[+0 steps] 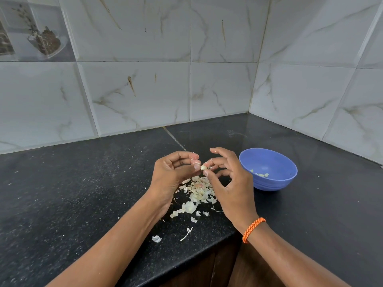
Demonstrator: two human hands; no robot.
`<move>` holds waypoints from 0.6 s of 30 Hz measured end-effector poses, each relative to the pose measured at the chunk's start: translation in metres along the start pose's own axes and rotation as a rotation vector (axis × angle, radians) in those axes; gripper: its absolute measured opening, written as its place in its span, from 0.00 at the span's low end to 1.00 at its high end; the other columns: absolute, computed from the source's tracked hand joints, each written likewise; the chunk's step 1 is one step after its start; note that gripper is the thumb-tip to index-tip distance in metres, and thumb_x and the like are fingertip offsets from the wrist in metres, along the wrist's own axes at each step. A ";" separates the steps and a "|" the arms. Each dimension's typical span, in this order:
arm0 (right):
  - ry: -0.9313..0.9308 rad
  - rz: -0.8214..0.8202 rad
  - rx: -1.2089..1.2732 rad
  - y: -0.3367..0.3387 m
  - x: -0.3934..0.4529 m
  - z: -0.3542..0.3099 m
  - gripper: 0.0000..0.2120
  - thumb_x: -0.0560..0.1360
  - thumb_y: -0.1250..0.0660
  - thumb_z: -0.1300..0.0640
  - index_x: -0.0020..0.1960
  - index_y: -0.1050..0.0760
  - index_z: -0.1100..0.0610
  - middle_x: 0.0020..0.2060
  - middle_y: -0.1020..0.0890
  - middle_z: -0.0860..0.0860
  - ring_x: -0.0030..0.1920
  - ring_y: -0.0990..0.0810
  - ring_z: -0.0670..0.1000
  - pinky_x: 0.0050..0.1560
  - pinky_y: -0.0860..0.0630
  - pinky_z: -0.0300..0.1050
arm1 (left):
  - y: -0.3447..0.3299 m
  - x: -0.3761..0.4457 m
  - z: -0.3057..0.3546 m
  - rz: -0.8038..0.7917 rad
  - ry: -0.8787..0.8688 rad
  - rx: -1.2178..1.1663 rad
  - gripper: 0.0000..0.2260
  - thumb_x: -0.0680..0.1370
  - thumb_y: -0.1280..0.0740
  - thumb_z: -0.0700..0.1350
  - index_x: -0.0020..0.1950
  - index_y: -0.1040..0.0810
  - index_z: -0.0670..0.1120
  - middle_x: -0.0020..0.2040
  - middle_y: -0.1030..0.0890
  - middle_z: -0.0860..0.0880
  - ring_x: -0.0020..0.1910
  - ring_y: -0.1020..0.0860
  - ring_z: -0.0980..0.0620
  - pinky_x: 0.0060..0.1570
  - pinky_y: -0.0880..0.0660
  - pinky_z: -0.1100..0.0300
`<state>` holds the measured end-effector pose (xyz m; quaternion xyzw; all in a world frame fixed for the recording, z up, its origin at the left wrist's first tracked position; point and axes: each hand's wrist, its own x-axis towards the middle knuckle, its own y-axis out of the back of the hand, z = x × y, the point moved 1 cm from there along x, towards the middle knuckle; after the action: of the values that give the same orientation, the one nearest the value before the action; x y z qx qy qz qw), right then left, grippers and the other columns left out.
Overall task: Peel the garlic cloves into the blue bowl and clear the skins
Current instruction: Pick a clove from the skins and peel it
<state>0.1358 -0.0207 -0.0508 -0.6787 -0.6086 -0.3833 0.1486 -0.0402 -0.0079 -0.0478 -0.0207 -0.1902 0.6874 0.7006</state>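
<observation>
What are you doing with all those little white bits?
A person is peeling garlic. Both hands, the left hand and the right hand, pinch one small pale garlic clove above a heap of papery white garlic skins on the speckled black stone counter. A few peeled cloves already lie in the round blue plastic bowl beside the right hand.

Pale garlic clove [203, 167] pinched above skins [196, 193], blue bowl [269, 179] beside
</observation>
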 end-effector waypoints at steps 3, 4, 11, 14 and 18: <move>0.010 0.011 -0.028 0.001 -0.001 -0.002 0.24 0.78 0.24 0.63 0.70 0.24 0.48 0.51 0.15 0.41 0.50 0.14 0.48 0.48 0.18 0.37 | -0.001 -0.002 0.001 -0.010 -0.004 0.010 0.14 0.72 0.20 0.36 0.56 0.14 0.35 0.48 0.13 0.37 0.47 0.12 0.43 0.59 0.15 0.48; 0.010 0.010 -0.044 0.002 -0.001 -0.002 0.23 0.79 0.24 0.62 0.70 0.24 0.48 0.50 0.14 0.40 0.49 0.15 0.48 0.48 0.18 0.38 | -0.001 -0.002 0.001 -0.006 -0.001 0.019 0.12 0.73 0.21 0.34 0.56 0.14 0.34 0.47 0.13 0.36 0.46 0.12 0.42 0.57 0.14 0.49; 0.054 0.015 -0.415 0.034 0.027 -0.003 0.03 0.81 0.27 0.57 0.51 0.17 0.50 0.43 0.17 0.42 0.47 0.21 0.49 0.46 0.21 0.54 | 0.007 0.004 -0.005 0.081 -0.243 0.721 0.04 0.82 0.24 0.44 0.48 0.10 0.48 0.39 0.12 0.54 0.37 0.13 0.53 0.46 0.14 0.48; -0.059 0.017 -0.468 0.060 0.045 0.008 0.07 0.80 0.28 0.59 0.45 0.16 0.51 0.40 0.15 0.43 0.44 0.19 0.48 0.49 0.22 0.52 | 0.013 0.005 -0.007 0.110 -0.311 0.890 0.05 0.82 0.25 0.47 0.50 0.10 0.51 0.43 0.13 0.60 0.42 0.16 0.58 0.48 0.17 0.53; -0.197 0.004 -0.509 0.089 0.059 0.024 0.11 0.79 0.28 0.63 0.40 0.15 0.53 0.39 0.15 0.44 0.38 0.19 0.43 0.40 0.26 0.32 | 0.021 0.009 -0.006 0.130 -0.295 0.912 0.04 0.82 0.25 0.47 0.49 0.10 0.52 0.44 0.13 0.62 0.42 0.16 0.60 0.47 0.17 0.57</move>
<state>0.2258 0.0181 -0.0013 -0.7295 -0.5027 -0.4557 -0.0862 -0.0582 0.0031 -0.0575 0.3745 0.0349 0.7388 0.5592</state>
